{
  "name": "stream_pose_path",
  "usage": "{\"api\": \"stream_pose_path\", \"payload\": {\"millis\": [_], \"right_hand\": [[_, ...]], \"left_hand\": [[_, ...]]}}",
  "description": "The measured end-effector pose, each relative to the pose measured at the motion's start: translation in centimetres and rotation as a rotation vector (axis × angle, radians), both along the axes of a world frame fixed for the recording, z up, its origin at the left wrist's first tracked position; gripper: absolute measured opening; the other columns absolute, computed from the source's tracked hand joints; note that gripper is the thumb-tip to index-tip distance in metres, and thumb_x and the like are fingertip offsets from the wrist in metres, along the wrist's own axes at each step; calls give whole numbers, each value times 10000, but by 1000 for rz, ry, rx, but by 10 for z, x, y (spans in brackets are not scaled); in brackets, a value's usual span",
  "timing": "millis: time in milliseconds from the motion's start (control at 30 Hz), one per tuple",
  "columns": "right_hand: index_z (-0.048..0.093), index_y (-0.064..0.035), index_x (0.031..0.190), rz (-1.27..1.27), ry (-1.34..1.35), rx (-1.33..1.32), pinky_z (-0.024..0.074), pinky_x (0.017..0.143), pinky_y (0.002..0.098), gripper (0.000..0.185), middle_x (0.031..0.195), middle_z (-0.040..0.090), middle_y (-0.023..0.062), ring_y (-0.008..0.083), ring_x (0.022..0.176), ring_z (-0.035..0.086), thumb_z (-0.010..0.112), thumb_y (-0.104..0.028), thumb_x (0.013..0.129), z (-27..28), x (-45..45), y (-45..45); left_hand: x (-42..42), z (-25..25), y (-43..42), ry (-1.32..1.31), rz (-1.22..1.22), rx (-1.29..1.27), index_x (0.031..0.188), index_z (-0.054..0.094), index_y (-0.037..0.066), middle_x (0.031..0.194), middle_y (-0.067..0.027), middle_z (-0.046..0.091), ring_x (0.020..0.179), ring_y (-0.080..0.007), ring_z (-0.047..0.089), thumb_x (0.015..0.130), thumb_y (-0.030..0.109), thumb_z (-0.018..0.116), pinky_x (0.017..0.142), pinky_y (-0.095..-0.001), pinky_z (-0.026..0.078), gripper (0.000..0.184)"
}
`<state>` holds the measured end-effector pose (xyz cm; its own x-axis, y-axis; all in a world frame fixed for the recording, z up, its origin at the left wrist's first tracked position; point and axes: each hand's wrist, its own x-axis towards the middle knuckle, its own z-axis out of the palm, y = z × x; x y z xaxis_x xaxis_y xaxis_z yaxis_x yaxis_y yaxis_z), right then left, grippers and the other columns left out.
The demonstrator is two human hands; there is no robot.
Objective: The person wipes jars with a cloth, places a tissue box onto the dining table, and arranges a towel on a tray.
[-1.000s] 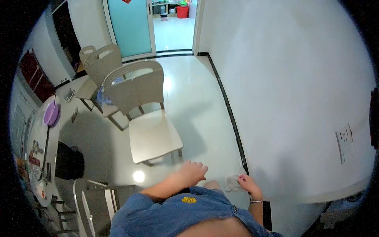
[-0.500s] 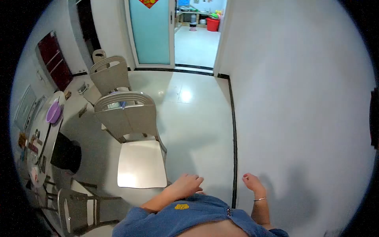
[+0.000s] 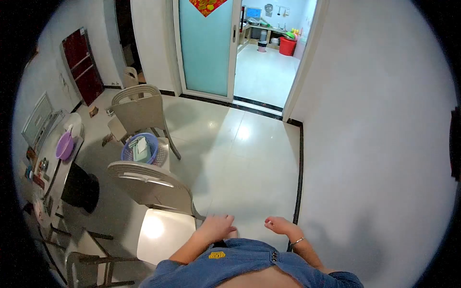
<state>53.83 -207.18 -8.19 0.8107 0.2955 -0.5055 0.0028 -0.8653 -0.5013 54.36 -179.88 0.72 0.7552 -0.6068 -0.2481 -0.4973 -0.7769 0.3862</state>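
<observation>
Beside the chair [image 3: 165, 235], the left hand [image 3: 218, 227] was held, the right hand [image 3: 283, 226] farther right; nothing gripped was seen, finger gaps couldn't be told. Beyond it, a basket [image 3: 154, 150] was supported by a second chair [image 3: 139, 114].

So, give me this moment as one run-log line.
left hand: by nearest chair, grip unclear | right hand: near wall, grip unclear | purple basin: on table | blue basket: on next chair

White walls [image 3: 374, 120] enclose glossy pale tiles [image 3: 249, 163], chairs [image 3: 139, 113] and apparently a table [image 3: 72, 126].
</observation>
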Motion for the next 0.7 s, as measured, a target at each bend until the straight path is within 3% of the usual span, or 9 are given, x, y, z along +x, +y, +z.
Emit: {"api": "stream_pose_path", "payload": {"millis": [200,333,500,700], "right_hand": [[557,-36,982,-77,-48,-14,455,708,329,292,877,608,149,272,804,578,496,-268,815,6,107,-16],[558,-13,972,54,73,-96,459,693,328,308,866,611,162,255,781,587,505,-264,801,-8,199,-32],[577,-19,925,241,-136,-139,465,663,343,265,828,616,163,265,749,594,524,-244,794,1,338,-14],[572,-25,936,476,-101,-48,463,700,347,262,836,610,176,286,788,589,530,-241,795,11,472,47]], "left_hand": [[78,2,7,-119,110,-51,911,491,37,848,-134,544,813,-310,535,757,265,569,679,-402,412,285],[126,-1,13,-104,228,-88,905,490,36,838,-137,541,785,-306,541,750,266,576,679,-402,411,290],[196,-15,13,-154,418,-80,895,491,27,814,-145,543,773,-314,547,744,271,581,658,-403,423,301],[277,-10,26,-52,669,-122,897,495,32,825,-139,550,778,-325,545,746,262,576,634,-399,438,287]]}}
